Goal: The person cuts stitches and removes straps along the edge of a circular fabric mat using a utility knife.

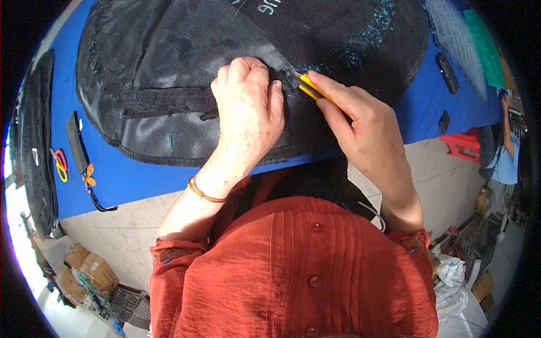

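A large black mesh fabric piece (186, 62) with a rounded edge lies across the blue table. My left hand (248, 101) is closed on a black strap (169, 101) that runs over the mesh, its fingers curled at the strap's right part. In my right hand (360, 115) is a yellow and black utility knife (310, 87). Its tip touches the fabric just right of my left fingers. Teal thread scraps (366, 42) are scattered on the mesh to the upper right.
Red-and-yellow-handled scissors (61, 164) lie on the blue table (135, 186) at the left, beside a dark strip (78, 141). A black object (447, 73) lies on the right. Cardboard boxes (96, 270) stand on the floor, lower left. Another person (507, 152) is at far right.
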The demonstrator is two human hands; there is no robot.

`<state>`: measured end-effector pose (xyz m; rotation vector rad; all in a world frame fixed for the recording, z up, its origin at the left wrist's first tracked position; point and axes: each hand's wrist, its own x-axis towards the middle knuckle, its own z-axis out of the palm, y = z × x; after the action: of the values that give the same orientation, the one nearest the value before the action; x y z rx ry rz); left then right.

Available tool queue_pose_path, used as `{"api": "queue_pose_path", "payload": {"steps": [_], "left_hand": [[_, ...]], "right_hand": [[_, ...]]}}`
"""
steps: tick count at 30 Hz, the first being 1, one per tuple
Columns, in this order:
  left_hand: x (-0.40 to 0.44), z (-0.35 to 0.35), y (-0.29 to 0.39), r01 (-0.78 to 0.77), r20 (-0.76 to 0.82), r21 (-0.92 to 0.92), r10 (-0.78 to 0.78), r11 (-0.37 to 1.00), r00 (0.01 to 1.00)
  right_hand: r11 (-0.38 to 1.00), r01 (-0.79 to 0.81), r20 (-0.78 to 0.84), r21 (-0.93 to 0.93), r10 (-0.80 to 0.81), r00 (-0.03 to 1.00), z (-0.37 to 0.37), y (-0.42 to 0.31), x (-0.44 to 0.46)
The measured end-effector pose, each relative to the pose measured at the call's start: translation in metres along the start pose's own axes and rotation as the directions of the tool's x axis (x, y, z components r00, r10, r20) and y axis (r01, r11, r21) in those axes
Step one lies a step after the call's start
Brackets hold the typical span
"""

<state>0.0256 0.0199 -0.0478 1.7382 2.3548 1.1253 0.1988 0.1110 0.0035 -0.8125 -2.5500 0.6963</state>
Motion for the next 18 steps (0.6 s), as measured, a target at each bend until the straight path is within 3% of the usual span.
{"api": "queue_pose_path", "payload": {"steps": [18], "left_hand": [[-0.0004,0.0006,-0.0007,-0.011,-0.005,0.0,0.011,1.0,1.0]], "right_hand": [[0.998,0.024,-0.02,0.057,-0.023,1.0,0.0058,0.0059,-0.0012]]}}
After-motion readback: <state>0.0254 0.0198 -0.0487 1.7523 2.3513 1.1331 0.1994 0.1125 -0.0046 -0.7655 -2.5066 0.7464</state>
